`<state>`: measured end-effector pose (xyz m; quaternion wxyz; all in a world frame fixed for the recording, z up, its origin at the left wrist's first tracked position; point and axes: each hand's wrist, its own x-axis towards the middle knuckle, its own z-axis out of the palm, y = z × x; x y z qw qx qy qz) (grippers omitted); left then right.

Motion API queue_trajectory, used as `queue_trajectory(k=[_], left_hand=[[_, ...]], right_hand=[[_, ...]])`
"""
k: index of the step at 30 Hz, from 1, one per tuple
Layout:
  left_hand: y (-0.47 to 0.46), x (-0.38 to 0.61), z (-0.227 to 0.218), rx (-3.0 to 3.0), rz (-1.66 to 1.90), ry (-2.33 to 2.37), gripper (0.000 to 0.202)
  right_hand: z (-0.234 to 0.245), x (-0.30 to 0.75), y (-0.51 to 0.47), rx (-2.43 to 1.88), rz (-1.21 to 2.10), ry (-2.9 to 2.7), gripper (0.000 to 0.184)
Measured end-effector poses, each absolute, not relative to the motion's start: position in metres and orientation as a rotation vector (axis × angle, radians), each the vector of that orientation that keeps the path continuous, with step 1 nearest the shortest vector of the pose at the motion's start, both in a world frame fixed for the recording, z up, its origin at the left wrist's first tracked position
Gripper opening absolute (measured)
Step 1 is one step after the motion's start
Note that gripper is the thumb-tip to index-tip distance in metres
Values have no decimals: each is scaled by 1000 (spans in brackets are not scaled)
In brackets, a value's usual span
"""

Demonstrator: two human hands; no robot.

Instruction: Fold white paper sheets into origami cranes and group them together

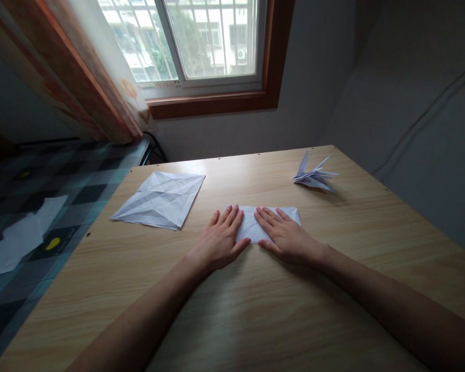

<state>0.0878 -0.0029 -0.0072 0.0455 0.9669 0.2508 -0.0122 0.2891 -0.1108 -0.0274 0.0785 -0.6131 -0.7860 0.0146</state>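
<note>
A white sheet of paper (249,225), folded into a rectangle, lies flat on the wooden table (232,310). My left hand (221,237) rests on its left end, fingers stretched out and thumb along the near edge. On the right part of the same paper lies my right hand (282,235), flat with its fingers extended. Both hands press down from above, and neither grasps the paper. The parts of the paper beneath the palms are hidden.
Creased white paper squares (160,199) lie at the table's left. Toward the far right corner sits a cluster of pointed folded paper (313,176). Left of the table, white paper pieces (23,237) lie on a checked cloth (89,194). A window (213,41) is beyond.
</note>
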Motion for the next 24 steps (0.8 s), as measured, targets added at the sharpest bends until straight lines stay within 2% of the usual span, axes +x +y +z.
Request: queue_trajectory(k=[5,15,19,21,24], left_hand=[[0,85,-8,2940,-40,848,82],[7,79,-12,2961,12,860,84],[4,78,-5,2985,43,905,88],[0,79,-2,3050,148,814,89],[-7,84,-1,3109,232,390,86]], right_hand=[[-29,301,-120,-1923,-2,-2296,70],[-38,348,-150,-2012,41,-2269,80],[-40,348,-155,-2011,-1,-2250,94],[-42,345,-155,-2007,-25,-2230,99],[-42,336,-154,-2011,-77,-2196,99]])
